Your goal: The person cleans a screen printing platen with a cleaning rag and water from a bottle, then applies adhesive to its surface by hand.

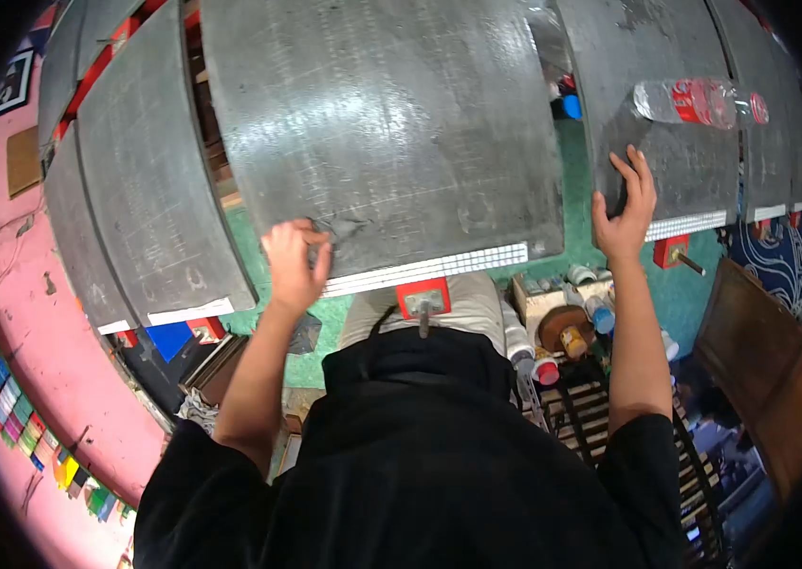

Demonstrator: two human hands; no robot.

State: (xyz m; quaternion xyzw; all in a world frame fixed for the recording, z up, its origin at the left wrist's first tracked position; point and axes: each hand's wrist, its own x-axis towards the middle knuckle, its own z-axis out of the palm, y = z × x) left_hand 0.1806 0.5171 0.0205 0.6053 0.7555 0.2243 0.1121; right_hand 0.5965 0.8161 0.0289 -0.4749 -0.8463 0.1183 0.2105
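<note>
My left hand (294, 266) is at the front left corner of the wide dark grey panel (391, 123) in the middle. Its fingers are curled with thumb and forefinger close together; what they hold, if anything, is too small to make out. A dark creased patch (351, 228) shows on the surface just right of the fingertips. My right hand (626, 211) rests with fingers stretched and thumb apart on the left edge of the right-hand grey panel (690, 180). Beyond its fingertips a clear plastic bottle with a red label (695, 101) lies on its side.
Scaled white strips (477, 260) line the panels' front edges. Red brackets (423, 298) with metal bolts stick out below. Below right stand several jars (571, 341) and a dark slatted rack (600, 417). Another grey panel (140, 171) stands left, near a pink wall (50, 322).
</note>
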